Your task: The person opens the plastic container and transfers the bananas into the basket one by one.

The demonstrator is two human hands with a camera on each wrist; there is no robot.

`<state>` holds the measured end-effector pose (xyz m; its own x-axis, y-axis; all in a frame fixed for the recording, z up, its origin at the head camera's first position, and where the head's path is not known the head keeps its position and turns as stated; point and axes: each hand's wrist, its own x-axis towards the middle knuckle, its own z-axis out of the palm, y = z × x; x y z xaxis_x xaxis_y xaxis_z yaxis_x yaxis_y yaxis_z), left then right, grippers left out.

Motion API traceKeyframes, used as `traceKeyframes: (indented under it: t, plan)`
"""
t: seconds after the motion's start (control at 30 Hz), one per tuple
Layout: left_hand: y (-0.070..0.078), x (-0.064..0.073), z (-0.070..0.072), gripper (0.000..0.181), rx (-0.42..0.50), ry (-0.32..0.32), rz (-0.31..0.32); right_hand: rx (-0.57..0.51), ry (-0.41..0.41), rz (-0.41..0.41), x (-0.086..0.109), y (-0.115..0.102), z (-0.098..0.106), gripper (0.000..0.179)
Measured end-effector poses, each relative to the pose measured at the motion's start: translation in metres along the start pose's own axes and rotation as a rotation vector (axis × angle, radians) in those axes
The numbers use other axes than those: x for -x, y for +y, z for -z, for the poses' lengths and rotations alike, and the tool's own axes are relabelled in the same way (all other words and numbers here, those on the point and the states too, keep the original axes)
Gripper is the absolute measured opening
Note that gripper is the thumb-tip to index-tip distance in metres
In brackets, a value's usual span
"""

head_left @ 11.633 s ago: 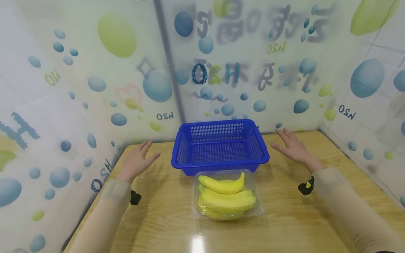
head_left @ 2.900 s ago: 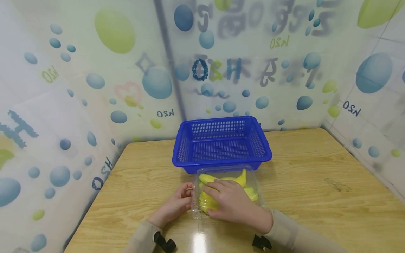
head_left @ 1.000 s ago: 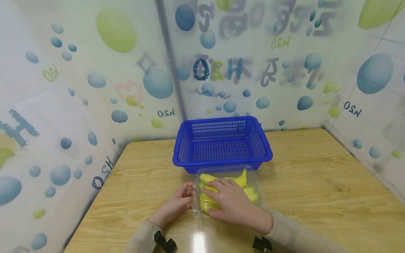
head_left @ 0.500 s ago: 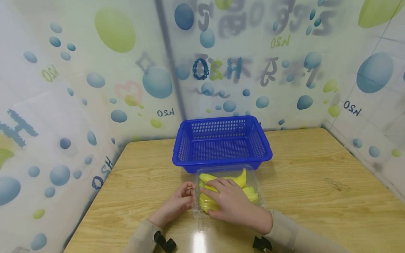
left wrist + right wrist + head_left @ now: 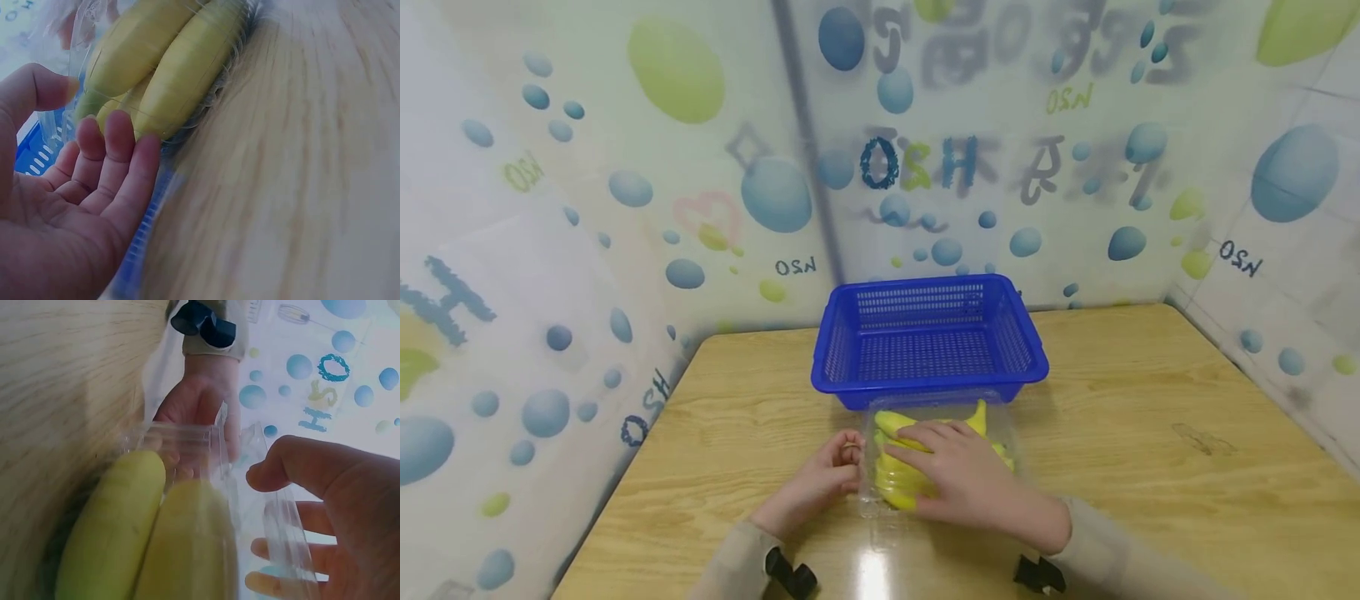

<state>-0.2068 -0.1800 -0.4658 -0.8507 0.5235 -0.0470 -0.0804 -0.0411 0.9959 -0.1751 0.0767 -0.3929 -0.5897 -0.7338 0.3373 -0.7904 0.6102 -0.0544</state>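
Since the frame half a second earlier, your right hand (image 5: 966, 475) had slid a little to your right along the near side of the blue basket (image 5: 928, 385). No shift of your left hand (image 5: 820, 483) was made out; the head view itself had drifted slightly.

Bananas (image 5: 898, 479): in front of the basket, inside the clear box (image 5: 868, 503). Contact between box and basket could not be told. Reading: the slide bared more of their left ends, yet none had been taken out; you were judged to be working at the box's cover.

Your right hand lay over the box, fingers spread, thumb apart. From the right wrist, a clear plastic edge (image 5: 281, 532) stood beside those fingers; whether you pinched it could not be told. Your left hand was relaxed, fingers loosely bent, gripping nothing visible, at the box's edge, forward and left of the basket.

Beneath the basket lay the wooden table (image 5: 1142, 467); behind it stood the patterned wall (image 5: 715, 142).
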Motion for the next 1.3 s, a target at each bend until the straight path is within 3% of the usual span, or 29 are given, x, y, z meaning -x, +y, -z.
traceKeyframes:
  t: [0.23,0.7,1.3]
  plan:
    - [0.01,-0.001,0.0,0.037,-0.133,-0.005,-0.017,0.005,-0.002,-0.001,0.006,0.009,0.011,0.059]
    - [0.017,0.001,-0.002,0.037,-0.198,-0.02,-0.001,0.036,0.148,0.055,0.007,0.026,0.028,0.049]
    - [0.025,0.003,0.0,0.035,-0.339,-0.068,-0.018,0.038,0.223,0.061,0.001,0.044,0.052,0.045]
